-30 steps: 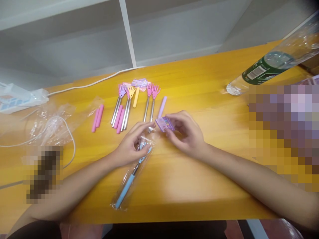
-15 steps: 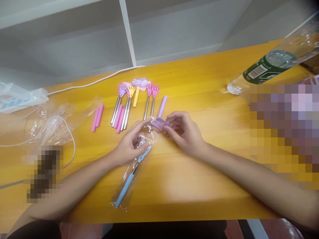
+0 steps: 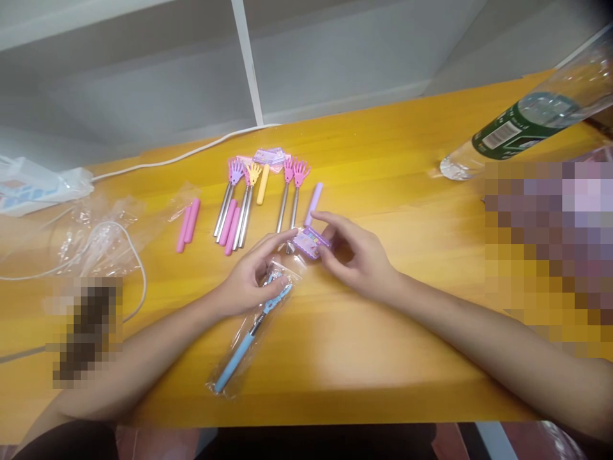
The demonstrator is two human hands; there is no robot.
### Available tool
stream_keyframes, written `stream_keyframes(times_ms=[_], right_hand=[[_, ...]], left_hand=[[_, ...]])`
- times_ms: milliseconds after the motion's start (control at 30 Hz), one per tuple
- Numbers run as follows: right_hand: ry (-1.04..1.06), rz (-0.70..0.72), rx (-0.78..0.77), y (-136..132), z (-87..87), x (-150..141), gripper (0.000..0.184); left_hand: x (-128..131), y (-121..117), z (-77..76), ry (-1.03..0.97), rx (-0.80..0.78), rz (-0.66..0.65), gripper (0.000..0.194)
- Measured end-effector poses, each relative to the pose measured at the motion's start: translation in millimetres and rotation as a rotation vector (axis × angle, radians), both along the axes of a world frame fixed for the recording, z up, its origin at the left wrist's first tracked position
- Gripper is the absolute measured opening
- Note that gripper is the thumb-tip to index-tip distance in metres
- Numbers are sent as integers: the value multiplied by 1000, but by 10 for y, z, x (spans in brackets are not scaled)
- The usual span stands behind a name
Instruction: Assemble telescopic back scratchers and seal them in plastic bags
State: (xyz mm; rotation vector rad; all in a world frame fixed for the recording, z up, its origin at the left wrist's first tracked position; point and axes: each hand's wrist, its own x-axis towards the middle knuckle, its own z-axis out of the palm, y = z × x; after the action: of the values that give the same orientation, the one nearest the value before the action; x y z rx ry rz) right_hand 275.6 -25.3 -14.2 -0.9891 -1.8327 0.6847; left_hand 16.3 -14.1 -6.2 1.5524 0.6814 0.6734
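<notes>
My left hand (image 3: 251, 276) has its thumb pressed on a clear plastic bag (image 3: 214, 383) near the bag's upper end. Inside lies a back scratcher (image 3: 235, 361) with a light blue handle and a blue hand-shaped head, slanting toward the table's front edge. Between the thumb and fingers of my right hand (image 3: 359, 259) is a small purple printed card (image 3: 310, 244). The card is tilted above the bag's mouth, and my left index fingertip reaches its left edge. A lilac handle tube (image 3: 313, 203) lies just behind the card.
Behind my hands lie metal-rod back scratchers with purple, yellow and pink (image 3: 301, 171) heads. Pink tubes (image 3: 191, 220), a yellow tube (image 3: 263, 185) and a pile of cards (image 3: 269, 156) are nearby. Crumpled plastic (image 3: 115, 236), a power strip (image 3: 43, 185) and a bottle (image 3: 502, 134) flank them.
The card in my right hand has tilted so that more of its printed face shows. The lower end of the bagged back scratcher has swung slightly left.
</notes>
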Motion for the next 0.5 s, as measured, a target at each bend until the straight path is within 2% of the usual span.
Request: stream_keyframes(times_ms=[67, 167, 300, 433, 500], right_hand=[[-80, 43, 59, -10, 17, 7, 50], [-84, 33, 34, -34, 14, 11, 39], [130, -76, -70, -43, -22, 6, 18], [283, -88, -16, -25, -28, -2, 21], [318, -105, 13, -23, -12, -3, 13]], left_hand=[[-3, -6, 3, 16, 15, 2, 71], [1, -13, 20, 20, 4, 13, 70], [9, -13, 50, 24, -10, 18, 70], [9, -13, 52, 26, 8, 24, 69], [8, -13, 39, 37, 12, 29, 69]])
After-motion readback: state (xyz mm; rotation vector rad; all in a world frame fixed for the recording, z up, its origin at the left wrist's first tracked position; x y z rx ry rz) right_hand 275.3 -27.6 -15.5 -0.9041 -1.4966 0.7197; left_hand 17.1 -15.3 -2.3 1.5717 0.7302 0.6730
